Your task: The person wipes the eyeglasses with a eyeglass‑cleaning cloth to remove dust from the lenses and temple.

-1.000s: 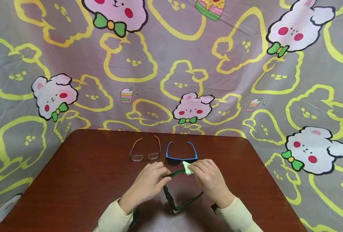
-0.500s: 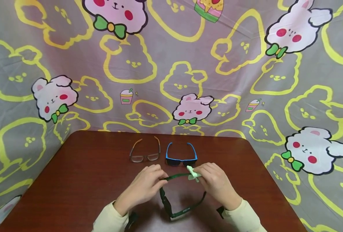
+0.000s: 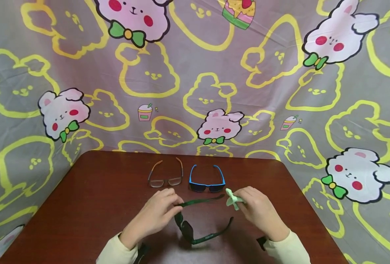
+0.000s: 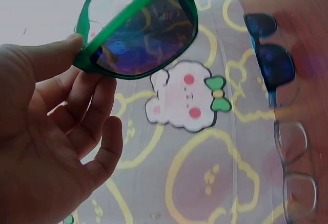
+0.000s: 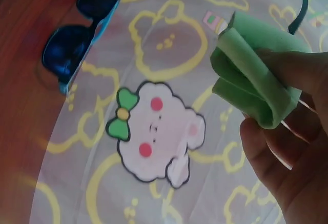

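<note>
My left hand (image 3: 158,212) pinches a pair of green sunglasses (image 3: 187,230) at the corner of the frame, between thumb and fingers. Both temples are unfolded and point right; the dark lenses show up close in the left wrist view, where the frame (image 4: 148,3) is bright green. To the right, my right hand (image 3: 262,212) pinches a folded light green cloth (image 3: 233,200) just off the tip of the far temple. In the right wrist view the cloth (image 5: 256,70) is doubled over between thumb and fingers, with a temple tip (image 5: 300,14) behind it.
Beyond my hands, blue-framed sunglasses (image 3: 207,187) lie with temples unfolded on the brown table (image 3: 115,183). Left of them are clear eyeglasses (image 3: 165,182) with orange-tipped temples. A patterned curtain (image 3: 168,80) rises behind the table and along both sides.
My right hand has drawn the cloth rightward along the far temple and off its tip. My left hand has moved slightly left with the green sunglasses.
</note>
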The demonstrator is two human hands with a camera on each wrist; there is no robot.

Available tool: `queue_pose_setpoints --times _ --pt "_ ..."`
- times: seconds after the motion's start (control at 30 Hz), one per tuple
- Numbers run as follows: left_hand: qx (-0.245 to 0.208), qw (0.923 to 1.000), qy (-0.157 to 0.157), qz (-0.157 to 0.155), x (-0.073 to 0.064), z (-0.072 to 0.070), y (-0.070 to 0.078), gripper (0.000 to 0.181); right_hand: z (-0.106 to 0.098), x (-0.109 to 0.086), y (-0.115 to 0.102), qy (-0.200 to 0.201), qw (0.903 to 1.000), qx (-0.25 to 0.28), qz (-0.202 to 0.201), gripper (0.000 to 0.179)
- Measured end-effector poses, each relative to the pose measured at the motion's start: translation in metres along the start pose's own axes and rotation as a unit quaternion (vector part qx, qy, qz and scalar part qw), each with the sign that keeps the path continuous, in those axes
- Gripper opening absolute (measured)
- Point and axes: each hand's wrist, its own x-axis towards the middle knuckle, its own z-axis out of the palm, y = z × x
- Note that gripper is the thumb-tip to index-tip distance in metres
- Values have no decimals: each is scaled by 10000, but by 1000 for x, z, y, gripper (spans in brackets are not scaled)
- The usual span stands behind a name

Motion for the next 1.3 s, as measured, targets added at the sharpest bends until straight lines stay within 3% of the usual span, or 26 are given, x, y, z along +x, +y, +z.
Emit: queue_pose_setpoints --times 0.1,0.23,0.4,0.6,0.8,1.0,1.1,1.23,1.3 --pt "-211 9988 196 -384 -7 -7 -6 9 -5 -9 7 200 9989 51 420 17" --pt "-444 9896 488 -1276 -18 -18 -16 11 -6 -21 13 350 9944 -17 994 24" --pt "-573 9633 1136 -2363 -29 -37 -33 9 -3 -31 16 87 9853 82 1706 38" --pt "-58 9334 1597 -3211 -39 -70 -60 21 1 -38 16 -373 9703 476 2341 40" --pt "-197 8935 1536 -4214 -55 -96 -95 40 7 -42 15 -532 9630 526 2588 41" --pt "-346 8580 1469 -4910 -67 -106 -133 48 13 -46 17 -440 9665 449 2488 43" --pt "-440 8438 1339 -5178 -74 -110 -148 52 15 -47 18 -374 9675 629 2419 44" --pt "-640 8342 1045 -5377 -80 -114 -165 59 15 -49 18 -250 9712 804 2228 46" --pt "-754 8330 888 -5408 -81 -114 -172 61 14 -49 18 -176 9736 847 2113 48"
